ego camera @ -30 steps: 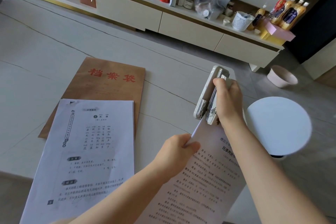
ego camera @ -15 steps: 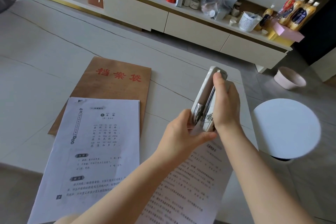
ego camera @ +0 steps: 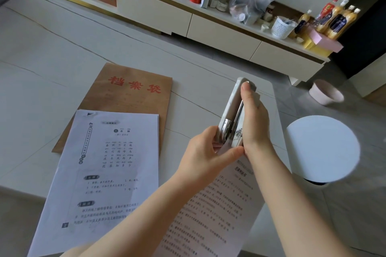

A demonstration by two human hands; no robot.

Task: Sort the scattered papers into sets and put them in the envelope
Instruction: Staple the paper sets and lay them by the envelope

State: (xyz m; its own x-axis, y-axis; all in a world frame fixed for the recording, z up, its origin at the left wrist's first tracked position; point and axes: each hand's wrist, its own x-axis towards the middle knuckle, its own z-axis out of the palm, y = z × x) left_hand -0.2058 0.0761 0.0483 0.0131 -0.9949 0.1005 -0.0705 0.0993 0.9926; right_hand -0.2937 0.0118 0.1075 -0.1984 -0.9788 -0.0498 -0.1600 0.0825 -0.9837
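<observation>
Brown kraft envelope (ego camera: 133, 98), flat, red characters, lay at 11 o'clock on the pale marble-veined bench (ego camera: 52, 64). Stapled white printed set (ego camera: 104, 173) overlapped its near edge. Second printed set (ego camera: 213, 215) at 5 o'clock, corner inside a white stapler (ego camera: 229, 119). Right hand (ego camera: 253, 125) clamped the stapler; left hand (ego camera: 205, 152) pinched that corner. Cluttered sideboard (ego camera: 208, 27) at 12 o'clock.

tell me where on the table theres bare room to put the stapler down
Bare tabletop lies left of and beyond the brown envelope, and between the envelope and the stapler. The near side is crowded: the stapled set overlaps the envelope, and the sheets hang from both hands.
</observation>
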